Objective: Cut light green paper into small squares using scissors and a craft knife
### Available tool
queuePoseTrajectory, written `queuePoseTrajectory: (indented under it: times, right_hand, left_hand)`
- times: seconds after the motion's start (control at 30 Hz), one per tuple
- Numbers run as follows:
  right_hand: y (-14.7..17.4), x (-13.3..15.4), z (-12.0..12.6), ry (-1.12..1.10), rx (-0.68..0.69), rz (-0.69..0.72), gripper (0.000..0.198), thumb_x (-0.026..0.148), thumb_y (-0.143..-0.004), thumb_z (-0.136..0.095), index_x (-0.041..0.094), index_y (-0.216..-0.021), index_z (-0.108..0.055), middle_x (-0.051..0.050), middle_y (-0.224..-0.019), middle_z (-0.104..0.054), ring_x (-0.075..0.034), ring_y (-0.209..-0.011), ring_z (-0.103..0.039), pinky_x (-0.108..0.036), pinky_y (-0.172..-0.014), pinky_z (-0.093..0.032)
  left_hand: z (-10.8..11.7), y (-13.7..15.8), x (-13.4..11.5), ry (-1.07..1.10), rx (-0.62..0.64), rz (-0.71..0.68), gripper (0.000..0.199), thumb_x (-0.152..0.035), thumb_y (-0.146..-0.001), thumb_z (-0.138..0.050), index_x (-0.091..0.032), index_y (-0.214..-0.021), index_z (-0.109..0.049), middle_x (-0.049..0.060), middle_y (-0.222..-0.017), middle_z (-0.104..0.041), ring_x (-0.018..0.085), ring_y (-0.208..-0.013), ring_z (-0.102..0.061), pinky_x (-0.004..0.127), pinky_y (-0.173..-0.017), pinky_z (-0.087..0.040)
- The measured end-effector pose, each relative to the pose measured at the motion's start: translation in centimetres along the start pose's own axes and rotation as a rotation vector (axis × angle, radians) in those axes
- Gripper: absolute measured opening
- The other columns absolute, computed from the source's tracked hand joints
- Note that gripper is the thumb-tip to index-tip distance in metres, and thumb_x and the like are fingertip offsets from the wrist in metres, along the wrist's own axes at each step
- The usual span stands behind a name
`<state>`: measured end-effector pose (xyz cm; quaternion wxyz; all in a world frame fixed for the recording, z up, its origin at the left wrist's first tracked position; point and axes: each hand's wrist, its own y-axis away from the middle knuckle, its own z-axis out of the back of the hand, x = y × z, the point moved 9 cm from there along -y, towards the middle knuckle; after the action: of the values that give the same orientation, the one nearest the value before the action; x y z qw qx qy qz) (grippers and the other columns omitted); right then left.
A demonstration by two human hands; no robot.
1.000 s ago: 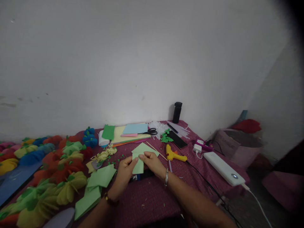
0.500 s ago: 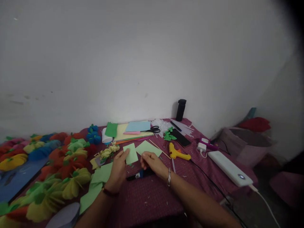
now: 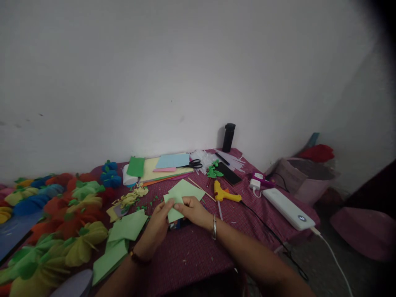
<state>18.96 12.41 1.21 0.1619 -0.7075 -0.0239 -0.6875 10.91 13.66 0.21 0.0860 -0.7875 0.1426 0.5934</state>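
A small light green paper square (image 3: 175, 213) is held between both hands over the middle of the table. My left hand (image 3: 156, 226) pinches its left edge with the thumb on top. From the right, my right hand (image 3: 194, 210) grips the same paper, thumb pressed on its face. Just behind lies a larger light green sheet (image 3: 187, 189), partly covered by the held piece. More light green sheets (image 3: 128, 227) lie left of my left hand. Under the hands is a dark flat object, mostly hidden.
A yellow glue gun (image 3: 227, 193) with a black cord lies to the right, near a white power bank (image 3: 289, 209). Black scissors (image 3: 194, 164) rest by stacked coloured paper (image 3: 171, 161). Colourful paper flowers (image 3: 71, 210) crowd the left. A black bottle (image 3: 228, 137) stands at the back.
My right hand has moved to the paper square and now grips it along with the left. The view has shifted slightly, so the table's things appear farther left.
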Motion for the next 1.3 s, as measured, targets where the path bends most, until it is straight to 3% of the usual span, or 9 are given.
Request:
queuePoseTrajectory:
  times: [0.13,0.23,0.53,0.67,0.9,1.07,1.17,1.3]
  right_hand:
    - [0.0,-0.7,0.4,-0.057,-0.005,-0.046,0.049,0.064,-0.077,-0.052,0.016,-0.068,-0.055,0.001,-0.055,-0.059,-0.011,-0.049,-0.053,-0.021,-0.046,-0.034]
    - [-0.2,-1.1,0.7,-0.108,-0.038,-0.055,0.048,0.063,-0.076,-0.053,0.016,-0.068,-0.054,0.002,-0.054,-0.06,-0.011,-0.047,-0.054,-0.02,-0.045,-0.034]
    - [-0.3,-1.9,1.0,-0.149,-0.099,-0.103,0.049,0.064,-0.074,-0.055,0.015,-0.066,-0.052,0.003,-0.049,-0.055,-0.009,-0.044,-0.05,-0.02,-0.045,-0.034]
    - [-0.4,-1.3,2.9,-0.092,-0.221,-0.037,0.046,0.061,-0.073,-0.059,0.016,-0.065,-0.052,0.005,-0.052,-0.048,-0.007,-0.044,-0.039,-0.02,-0.043,-0.031]
    - [-0.7,0.6,8.4,-0.159,-0.482,0.118,0.048,0.059,-0.076,-0.056,0.02,-0.054,-0.038,0.009,-0.043,-0.033,-0.006,-0.038,-0.027,-0.021,-0.044,-0.036]
    - [-0.8,0.4,5.6,-0.104,-0.216,0.072,0.051,0.065,-0.081,-0.043,0.019,-0.059,-0.044,0.007,-0.045,-0.04,-0.007,-0.039,-0.036,-0.022,-0.046,-0.037]
    - [-0.5,-0.2,3.8,-0.017,-0.106,0.004,0.046,0.061,-0.077,-0.053,0.017,-0.064,-0.049,0.006,-0.049,-0.045,-0.007,-0.042,-0.039,-0.02,-0.043,-0.031]
    - [-0.3,-0.2,3.3,0.01,-0.091,-0.011,0.038,0.052,-0.076,-0.06,0.016,-0.068,-0.051,0.007,-0.05,-0.046,-0.007,-0.042,-0.038,-0.019,-0.043,-0.029]
  left_hand:
    - [-0.5,0.8,-1.2,-0.395,0.025,-0.088,0.047,-0.055,-0.076,-0.054,-0.019,-0.046,-0.053,0.0,-0.046,-0.051,0.015,-0.047,-0.048,0.027,-0.052,-0.038]
    - [-0.9,1.0,-1.9,-0.493,0.026,-0.176,0.05,-0.057,-0.079,-0.048,-0.019,-0.045,-0.052,0.0,-0.046,-0.049,0.015,-0.048,-0.047,0.027,-0.052,-0.036]
    - [-1.6,0.1,0.2,-0.456,0.212,-0.091,0.038,-0.046,-0.073,-0.058,-0.017,-0.049,-0.054,-0.001,-0.044,-0.05,0.011,-0.045,-0.043,0.023,-0.049,-0.033]
    - [-2.0,0.2,0.9,-0.435,0.331,-0.049,0.036,-0.04,-0.076,-0.056,-0.017,-0.047,-0.054,-0.001,-0.043,-0.051,0.011,-0.045,-0.044,0.024,-0.051,-0.034]
    - [-2.7,1.2,0.4,-0.371,0.349,-0.045,0.039,-0.04,-0.075,-0.058,-0.017,-0.044,-0.054,-0.001,-0.043,-0.049,0.01,-0.045,-0.042,0.023,-0.051,-0.033]
    - [-2.7,1.2,-0.2,-0.331,0.29,-0.058,0.039,-0.042,-0.075,-0.058,-0.017,-0.045,-0.053,-0.002,-0.042,-0.048,0.009,-0.043,-0.041,0.023,-0.049,-0.032]
    - [-2.6,1.0,0.6,-0.31,0.296,-0.017,0.036,-0.042,-0.072,-0.061,-0.016,-0.047,-0.053,-0.002,-0.04,-0.048,0.009,-0.039,-0.04,0.023,-0.046,-0.031]
    - [0.0,0.0,0.2,-0.123,0.05,-0.074,0.028,-0.04,-0.069,-0.065,-0.015,-0.059,-0.058,-0.008,-0.038,-0.041,0.007,-0.036,-0.033,0.02,-0.04,-0.026]
